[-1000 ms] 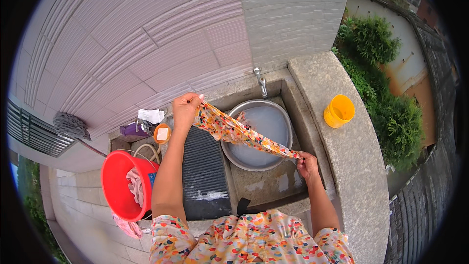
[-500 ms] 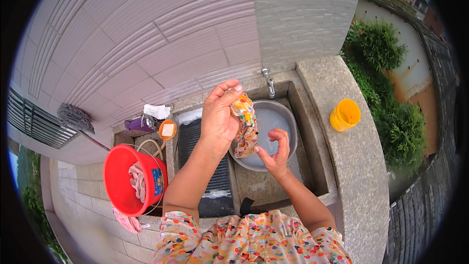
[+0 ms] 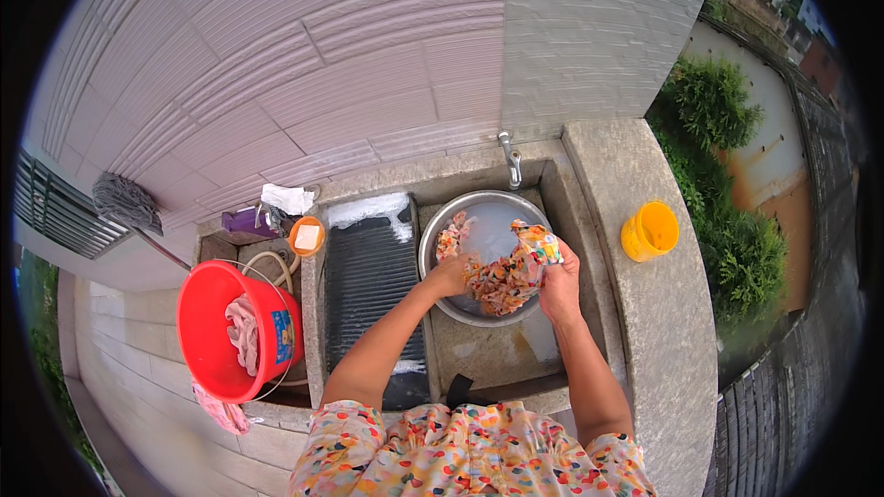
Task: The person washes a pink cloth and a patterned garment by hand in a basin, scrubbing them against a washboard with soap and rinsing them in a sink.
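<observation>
A multicoloured patterned cloth (image 3: 505,283) hangs bunched between my two hands over a round metal basin (image 3: 425,248). My left hand (image 3: 449,276) is closed on its left part, and a bit of the cloth sticks out above that hand near the basin's left rim. At the basin's right side my right hand (image 3: 560,278) grips the other end, thumb up. Cloudy greyish water (image 3: 490,232) shows in the basin behind the cloth. The basin stands in a stone sink (image 3: 589,267) below a metal tap (image 3: 510,162).
Left of the basin lies a black ribbed washboard (image 3: 373,285) with white suds. A red bucket (image 3: 198,331) holding pink cloth stands farther left, near an orange bowl (image 3: 307,236) with a pale block. On the right ledge sits a yellow cup (image 3: 650,231). A mop (image 3: 127,202) leans by the wall.
Both hands have come down to the basin. My right hand, fingers apart before, now grips the cloth. The cloth, bunched upright from my left hand earlier, is spread between both hands.
</observation>
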Demonstrator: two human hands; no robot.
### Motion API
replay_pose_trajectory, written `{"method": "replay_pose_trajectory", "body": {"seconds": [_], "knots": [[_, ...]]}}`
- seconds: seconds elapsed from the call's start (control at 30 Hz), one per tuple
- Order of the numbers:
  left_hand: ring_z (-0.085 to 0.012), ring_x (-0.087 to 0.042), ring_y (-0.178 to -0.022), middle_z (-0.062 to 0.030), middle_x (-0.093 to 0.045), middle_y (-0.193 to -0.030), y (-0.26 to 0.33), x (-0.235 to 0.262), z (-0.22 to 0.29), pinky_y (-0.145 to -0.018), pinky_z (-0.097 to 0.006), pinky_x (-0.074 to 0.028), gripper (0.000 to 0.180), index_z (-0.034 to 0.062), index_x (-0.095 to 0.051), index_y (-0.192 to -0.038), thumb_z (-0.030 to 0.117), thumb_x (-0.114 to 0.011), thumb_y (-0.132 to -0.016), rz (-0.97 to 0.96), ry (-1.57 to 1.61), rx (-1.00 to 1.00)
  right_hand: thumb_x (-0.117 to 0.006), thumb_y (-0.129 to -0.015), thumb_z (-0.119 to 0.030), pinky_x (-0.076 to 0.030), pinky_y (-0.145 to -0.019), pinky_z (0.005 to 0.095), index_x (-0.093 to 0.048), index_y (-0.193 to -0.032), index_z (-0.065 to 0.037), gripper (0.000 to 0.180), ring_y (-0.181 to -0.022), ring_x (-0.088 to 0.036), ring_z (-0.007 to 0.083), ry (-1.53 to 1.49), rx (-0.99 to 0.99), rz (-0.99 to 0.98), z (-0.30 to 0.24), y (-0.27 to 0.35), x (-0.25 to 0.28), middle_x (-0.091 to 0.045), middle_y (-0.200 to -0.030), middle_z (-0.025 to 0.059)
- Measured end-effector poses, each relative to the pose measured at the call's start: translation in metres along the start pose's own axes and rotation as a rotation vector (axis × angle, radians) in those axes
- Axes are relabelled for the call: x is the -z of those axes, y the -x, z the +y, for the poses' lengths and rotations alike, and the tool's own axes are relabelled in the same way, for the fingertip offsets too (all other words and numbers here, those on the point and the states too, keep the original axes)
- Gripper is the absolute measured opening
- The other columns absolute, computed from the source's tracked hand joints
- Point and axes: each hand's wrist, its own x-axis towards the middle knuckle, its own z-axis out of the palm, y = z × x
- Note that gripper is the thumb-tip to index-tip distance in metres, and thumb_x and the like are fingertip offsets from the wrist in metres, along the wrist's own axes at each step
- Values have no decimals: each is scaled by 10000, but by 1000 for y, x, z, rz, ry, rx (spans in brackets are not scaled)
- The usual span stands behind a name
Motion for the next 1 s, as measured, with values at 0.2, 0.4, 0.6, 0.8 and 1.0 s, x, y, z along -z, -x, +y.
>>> {"method": "replay_pose_trajectory", "body": {"seconds": [0.2, 0.4, 0.6, 0.8, 1.0], "knots": [[-342, -597, -886, -192, -618, -871, -16, -60, -32, -761, -437, -482, 277, 57, -619, -979, 61, -633, -702, 117, -83, 90, -526, -768, -38, -438, -633, 199, -617, -866, 10, 142, -724, -558, 56, 57, 165, -310, -59, -11, -22, -617, -818, 18], [-294, -638, -735, -192, -647, -822, -52, 66, -31, -642, -366, -496, 213, 34, -659, -929, 13, -588, -729, 609, 436, 203, -512, -793, -55, -425, -593, 202, -578, -977, -15, 200, -698, -541, 53, 174, 365, 59, -92, -13, 14, -607, -850, 14], [-119, -587, -656, -60, -642, -780, -55, 140, -28, -577, -241, -465, 284, 3, -659, -929, -104, -488, -728, 374, 654, 118, -620, -773, -306, -408, -868, 288, -544, -1143, 3, 488, -992, -530, 152, 405, 165, -167, -73, 19, 28, -532, -1128, 95], [-213, -611, -785, -102, -655, -856, -23, 168, -84, -704, -304, -479, 282, 59, -669, -958, -38, -542, -726, 457, 250, 133, -519, -806, -418, -307, -973, 381, -513, -1230, -39, 569, -1138, -437, 229, 431, -48, -799, 5, 60, -24, -485, -1200, 128], [-308, -593, -930, -161, -624, -994, 67, 165, -152, -806, -410, -470, 259, 89, -657, -966, 156, -638, -717, 363, -268, 620, -561, -729, -90, -395, -926, 346, -487, -1231, -94, 507, -1154, -449, 320, 1081, -197, -1317, 158, 93, -63, -531, -1175, 161]]}}
